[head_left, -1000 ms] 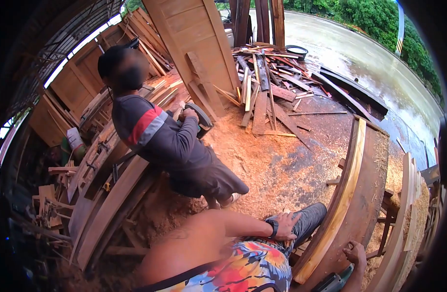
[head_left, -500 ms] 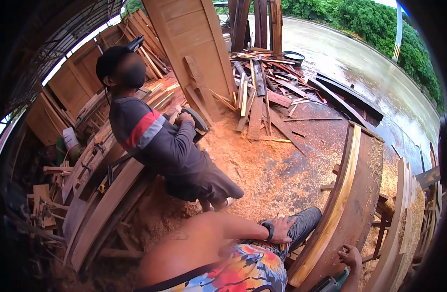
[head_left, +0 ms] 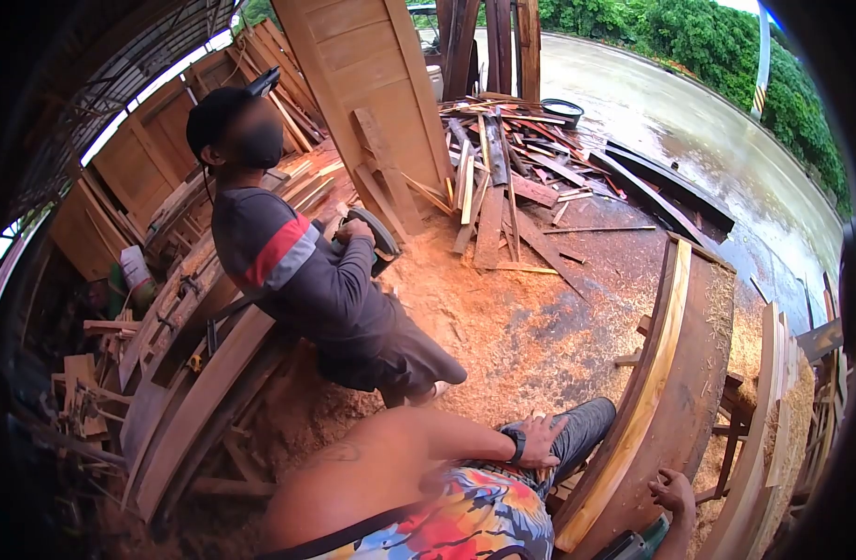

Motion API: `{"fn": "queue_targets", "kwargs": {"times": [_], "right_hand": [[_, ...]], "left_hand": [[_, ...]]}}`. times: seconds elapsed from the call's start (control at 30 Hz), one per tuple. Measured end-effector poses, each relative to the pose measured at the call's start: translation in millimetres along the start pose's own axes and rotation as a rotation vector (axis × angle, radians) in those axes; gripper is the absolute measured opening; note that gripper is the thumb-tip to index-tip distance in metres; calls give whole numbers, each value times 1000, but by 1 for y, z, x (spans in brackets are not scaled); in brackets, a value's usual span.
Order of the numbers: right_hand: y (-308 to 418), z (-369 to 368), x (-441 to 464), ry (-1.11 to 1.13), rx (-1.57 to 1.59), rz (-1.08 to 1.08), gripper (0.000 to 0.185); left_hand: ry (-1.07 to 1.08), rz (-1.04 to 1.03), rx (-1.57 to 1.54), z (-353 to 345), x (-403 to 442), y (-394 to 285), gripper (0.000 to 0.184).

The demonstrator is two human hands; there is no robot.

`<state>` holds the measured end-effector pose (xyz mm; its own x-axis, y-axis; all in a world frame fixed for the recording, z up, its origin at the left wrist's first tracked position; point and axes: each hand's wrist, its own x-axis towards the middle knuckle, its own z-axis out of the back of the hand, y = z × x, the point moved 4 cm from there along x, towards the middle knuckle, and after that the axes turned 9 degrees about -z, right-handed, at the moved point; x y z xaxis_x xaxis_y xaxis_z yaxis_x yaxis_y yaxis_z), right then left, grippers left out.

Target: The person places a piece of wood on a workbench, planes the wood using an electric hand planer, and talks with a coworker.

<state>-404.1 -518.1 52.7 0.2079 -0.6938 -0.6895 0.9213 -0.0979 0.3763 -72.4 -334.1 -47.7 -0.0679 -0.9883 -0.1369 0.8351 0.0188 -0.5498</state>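
Observation:
My left hand, with a dark watch at the wrist, lies flat on my thigh in dark trousers, fingers spread. Over the workbench hangs my right hand, its fingers loosely bent and apart, holding nothing. A long pale-edged wooden plank lies along the bench between my two hands. Below my right hand, at the bottom edge, a green and dark power tool shows in part; my forearm lies beside it, and I cannot tell whether they touch.
At left a co-worker stands holding a dark green power tool. Wood shavings cover the floor. Behind lie a heap of scrap wood and a leaning wooden door. More long boards stand at right.
The co-worker's head and upper body have shifted very slightly to the right. Both my hands stay almost where they were.

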Motion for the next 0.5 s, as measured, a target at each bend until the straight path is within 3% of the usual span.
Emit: {"fn": "queue_targets", "kwargs": {"times": [0.5], "right_hand": [[-2,0,2,19,41,-4,62]], "left_hand": [[-69,-42,68,-2,2,5,105]]}}
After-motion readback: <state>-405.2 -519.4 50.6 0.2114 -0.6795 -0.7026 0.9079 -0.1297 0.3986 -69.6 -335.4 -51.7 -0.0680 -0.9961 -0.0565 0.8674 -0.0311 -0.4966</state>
